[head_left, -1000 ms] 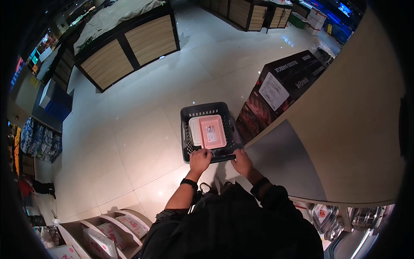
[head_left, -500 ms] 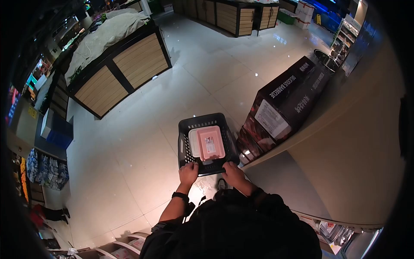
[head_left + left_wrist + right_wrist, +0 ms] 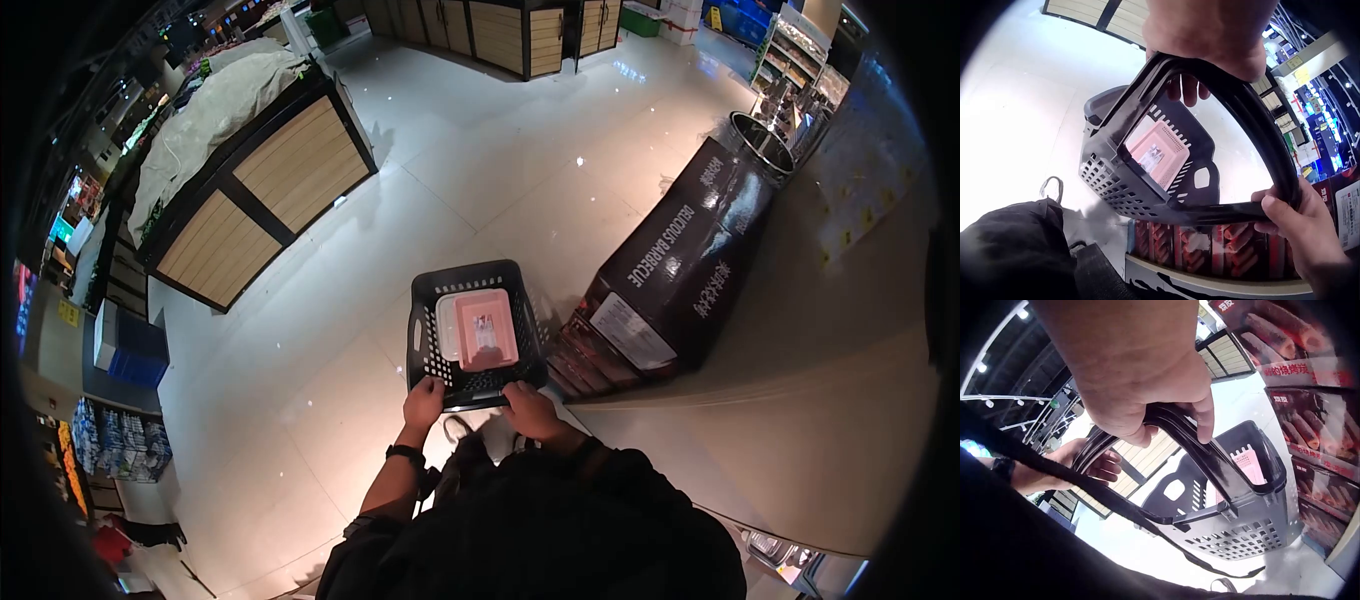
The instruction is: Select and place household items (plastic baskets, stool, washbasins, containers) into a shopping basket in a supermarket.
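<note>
A dark grey perforated basket (image 3: 418,330) hangs in front of the body, held by its black handle. Inside it lies a pink tray (image 3: 486,328) with a label, overlapping a whitish tray (image 3: 447,326). My left hand (image 3: 424,402) grips the handle's left part, and my right hand (image 3: 533,411) grips its right part. In the left wrist view, the fingers of the left hand (image 3: 1210,37) wrap over the handle (image 3: 1260,125), with the right hand (image 3: 1307,231) at the handle's other end. The right wrist view shows the right hand (image 3: 1147,394) curled round the handle too.
Stacked dark barbecue boxes (image 3: 665,260) stand close to the basket's right, beside a pale curved counter (image 3: 800,440). A wood-panelled stand (image 3: 300,170) covered with cloth is at the left, and more cabinets (image 3: 500,38) stand ahead. Blue crates (image 3: 135,350) are at far left.
The boxes on the right look nearer and the cloth-covered stand has shifted left and down. The shelf at the lower left has nearly left view. Both hands still grip the handle.
</note>
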`<act>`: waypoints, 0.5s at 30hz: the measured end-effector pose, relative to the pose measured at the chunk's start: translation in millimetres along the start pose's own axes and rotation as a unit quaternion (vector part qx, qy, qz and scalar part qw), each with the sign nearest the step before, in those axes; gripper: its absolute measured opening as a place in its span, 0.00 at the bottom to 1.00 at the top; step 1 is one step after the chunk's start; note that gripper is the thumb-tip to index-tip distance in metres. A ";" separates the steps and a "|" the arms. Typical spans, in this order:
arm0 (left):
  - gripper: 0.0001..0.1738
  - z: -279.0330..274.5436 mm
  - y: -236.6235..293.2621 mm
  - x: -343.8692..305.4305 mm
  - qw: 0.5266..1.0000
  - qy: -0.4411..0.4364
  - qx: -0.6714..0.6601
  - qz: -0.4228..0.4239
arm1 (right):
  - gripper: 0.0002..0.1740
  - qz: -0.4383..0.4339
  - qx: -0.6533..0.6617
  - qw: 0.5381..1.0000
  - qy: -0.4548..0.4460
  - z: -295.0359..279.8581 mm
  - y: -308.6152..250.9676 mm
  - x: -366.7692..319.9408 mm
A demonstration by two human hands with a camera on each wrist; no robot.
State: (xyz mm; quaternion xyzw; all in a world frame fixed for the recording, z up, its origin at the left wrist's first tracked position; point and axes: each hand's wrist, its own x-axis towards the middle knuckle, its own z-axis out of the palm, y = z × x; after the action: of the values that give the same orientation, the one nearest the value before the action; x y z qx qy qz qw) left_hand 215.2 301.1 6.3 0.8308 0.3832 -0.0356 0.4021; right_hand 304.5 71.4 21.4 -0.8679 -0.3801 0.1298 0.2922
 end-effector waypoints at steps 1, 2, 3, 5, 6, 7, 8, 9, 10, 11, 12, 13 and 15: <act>0.22 -0.2 -0.3 10.6 1.000 -0.002 -0.007 0.004 | 0.15 0.007 -0.003 1.000 -0.001 3.6 3.2 7.7; 0.21 -1.2 -0.2 22.0 1.000 -0.011 -0.013 -0.002 | 0.15 0.013 -0.007 1.000 -0.001 5.6 5.0 16.5; 0.21 -1.4 1.1 32.0 1.000 -0.014 -0.018 0.005 | 0.15 0.017 -0.006 1.000 -0.003 6.8 7.2 23.4; 0.21 -2.6 5.4 54.1 0.999 -0.023 -0.023 0.016 | 0.15 0.013 0.003 0.999 0.030 8.0 10.5 38.9; 0.22 -2.6 8.8 64.8 0.999 -0.027 -0.020 0.024 | 0.15 0.019 0.001 0.999 0.032 8.5 12.7 46.3; 0.22 -2.8 12.2 75.7 0.999 -0.032 -0.018 0.033 | 0.15 0.030 0.000 0.999 0.043 9.2 14.4 54.0; 0.22 -4.0 16.7 87.3 0.998 -0.039 -0.017 0.038 | 0.15 0.041 -0.001 0.998 0.054 9.6 14.5 62.0; 0.22 -4.1 19.9 97.0 0.998 -0.043 -0.015 0.049 | 0.15 0.048 -0.004 0.997 0.057 11.2 16.2 67.3; 0.21 -5.1 23.3 108.5 0.997 -0.046 -0.015 0.062 | 0.15 0.046 -0.011 0.997 0.061 12.3 19.7 75.6; 0.20 -3.4 19.9 124.6 0.995 -0.043 -0.015 0.085 | 0.15 0.044 -0.018 0.997 0.069 12.7 19.2 85.7; 0.20 -7.6 22.6 134.9 0.994 -0.052 -0.015 0.097 | 0.15 0.053 -0.023 0.995 0.079 12.4 15.6 93.3; 0.20 -10.3 26.4 147.1 0.993 -0.061 0.001 0.101 | 0.15 0.085 -0.015 0.994 0.066 13.0 11.5 99.6; 0.19 -9.6 28.5 172.0 0.990 -0.079 0.009 0.114 | 0.15 0.134 -0.014 0.989 0.066 12.2 6.3 112.2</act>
State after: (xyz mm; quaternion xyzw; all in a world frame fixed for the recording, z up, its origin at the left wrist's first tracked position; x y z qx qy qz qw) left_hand 352.9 401.5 -32.1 0.8673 0.2525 -0.0588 0.4250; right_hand 378.7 155.6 7.4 -0.9219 -0.2416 0.1046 0.2844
